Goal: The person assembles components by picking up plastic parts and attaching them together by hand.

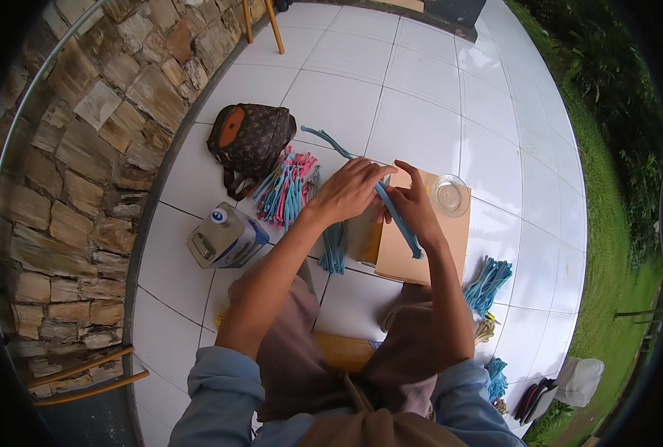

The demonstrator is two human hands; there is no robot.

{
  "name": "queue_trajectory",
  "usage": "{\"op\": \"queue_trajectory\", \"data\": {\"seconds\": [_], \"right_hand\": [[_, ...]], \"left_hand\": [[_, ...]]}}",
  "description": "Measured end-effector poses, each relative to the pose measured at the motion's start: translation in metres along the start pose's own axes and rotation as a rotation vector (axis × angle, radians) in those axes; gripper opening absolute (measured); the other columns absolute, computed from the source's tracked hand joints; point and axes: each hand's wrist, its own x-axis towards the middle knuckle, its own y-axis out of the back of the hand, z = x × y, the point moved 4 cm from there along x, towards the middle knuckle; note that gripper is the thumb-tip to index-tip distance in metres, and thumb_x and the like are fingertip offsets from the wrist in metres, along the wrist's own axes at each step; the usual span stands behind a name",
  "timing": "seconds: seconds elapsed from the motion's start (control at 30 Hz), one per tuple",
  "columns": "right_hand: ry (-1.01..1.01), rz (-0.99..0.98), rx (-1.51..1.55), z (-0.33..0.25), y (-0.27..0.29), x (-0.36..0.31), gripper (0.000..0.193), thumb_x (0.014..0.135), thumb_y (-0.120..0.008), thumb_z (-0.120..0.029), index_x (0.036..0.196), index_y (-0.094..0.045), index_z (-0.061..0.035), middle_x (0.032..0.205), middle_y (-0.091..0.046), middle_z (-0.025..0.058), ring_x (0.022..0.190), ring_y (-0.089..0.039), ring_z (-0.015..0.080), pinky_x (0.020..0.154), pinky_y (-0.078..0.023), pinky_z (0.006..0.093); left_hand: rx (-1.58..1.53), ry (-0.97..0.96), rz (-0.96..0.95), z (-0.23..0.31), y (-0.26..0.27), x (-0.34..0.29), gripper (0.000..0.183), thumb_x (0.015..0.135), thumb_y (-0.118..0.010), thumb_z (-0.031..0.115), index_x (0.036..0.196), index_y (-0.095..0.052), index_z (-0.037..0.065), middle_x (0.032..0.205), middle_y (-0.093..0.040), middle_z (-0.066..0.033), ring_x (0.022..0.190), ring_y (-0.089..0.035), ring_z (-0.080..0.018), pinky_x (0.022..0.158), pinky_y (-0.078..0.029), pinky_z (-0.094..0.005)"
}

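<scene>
My left hand (349, 189) and my right hand (412, 205) are close together over a tan board (439, 257). Both are closed on a long, narrow blue strap (398, 216). One end sticks out past my left hand to the upper left; the other slants down beside my right hand to a blunt tip. My fingers hide its middle, so I cannot tell if it is one piece. A clear round dish (449, 195) sits on the board, right of my right hand. Below my left wrist lies a bundle of similar blue straps (334, 249).
A pile of pink and blue straps (285, 186) lies beside a brown patterned backpack (251, 141). A metal can (227, 237) stands left of my forearm. More blue bundles (488, 285) lie right of the board. A stone wall (100, 149) borders the tiled floor (417, 104).
</scene>
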Motion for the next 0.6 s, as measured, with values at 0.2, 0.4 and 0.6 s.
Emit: {"op": "queue_trajectory", "data": {"seconds": [0.2,0.4,0.6], "right_hand": [[0.004,-0.011,0.261,-0.021,0.065,-0.038,0.038,0.090,-0.035,-0.010,0.127,-0.030,-0.0029,0.093,-0.061,0.0157,0.083,-0.061,0.0237,0.080,-0.048,0.0296],[0.215,-0.069,0.089,-0.017,0.091,-0.048,0.058,0.073,-0.050,0.010,0.128,-0.035,-0.0035,0.122,-0.045,0.0123,0.097,-0.054,0.0200,0.075,-0.049,0.0291],[0.298,-0.114,0.383,-0.039,0.089,-0.050,0.062,0.074,-0.048,0.008,0.132,-0.028,-0.0006,0.129,-0.039,0.0136,0.095,-0.053,0.0190,0.068,-0.047,0.0273]], "left_hand": [[-0.171,0.107,0.093,0.016,-0.011,0.005,0.022,0.074,-0.046,-0.003,0.094,-0.048,0.004,0.081,-0.056,-0.0122,0.069,-0.056,-0.0298,0.060,-0.046,-0.0369],[-0.231,0.261,0.112,0.037,-0.029,0.027,0.013,0.079,-0.044,0.000,0.091,-0.046,0.002,0.075,-0.059,-0.0134,0.059,-0.057,-0.0302,0.056,-0.046,-0.0379],[-0.076,0.166,0.296,0.038,-0.023,0.029,0.013,0.081,-0.044,0.002,0.094,-0.048,0.001,0.081,-0.057,-0.0147,0.066,-0.057,-0.0312,0.057,-0.046,-0.0373]]}}
